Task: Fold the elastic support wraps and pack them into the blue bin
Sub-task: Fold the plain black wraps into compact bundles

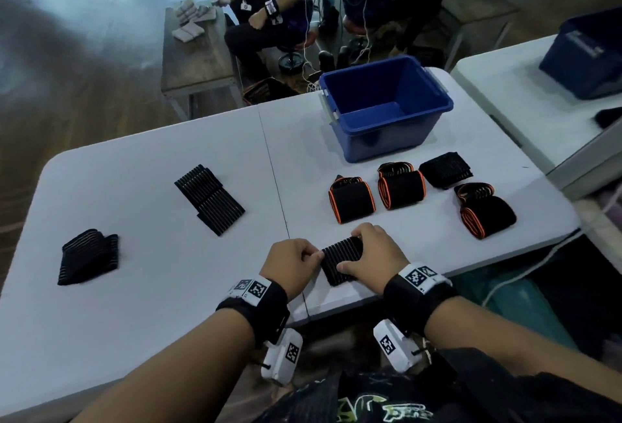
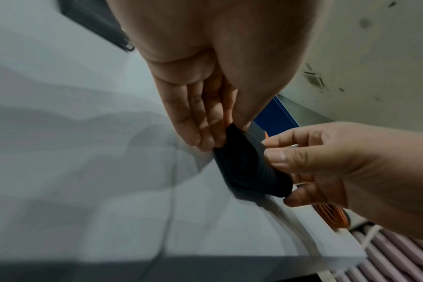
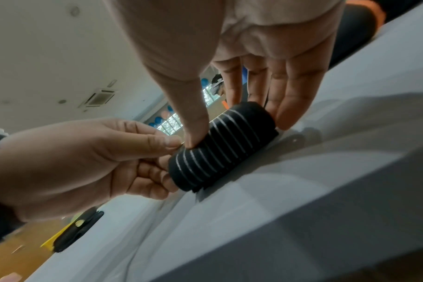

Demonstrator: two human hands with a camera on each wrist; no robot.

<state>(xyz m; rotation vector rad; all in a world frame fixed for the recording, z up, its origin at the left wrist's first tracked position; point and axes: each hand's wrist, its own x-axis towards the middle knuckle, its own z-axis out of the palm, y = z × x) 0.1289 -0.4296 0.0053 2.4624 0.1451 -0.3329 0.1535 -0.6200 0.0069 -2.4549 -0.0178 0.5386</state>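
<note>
A black ribbed wrap, folded into a thick bundle, lies near the table's front edge between both hands. My left hand pinches its left end with thumb and fingers. My right hand curls over its right side, thumb on the near edge and fingers on the far edge. The blue bin stands open and empty behind, on the table's far side.
Three orange-edged folded wraps and a black one lie in front of the bin. Two more black striped wraps lie on the left of the white table. People sit at tables beyond.
</note>
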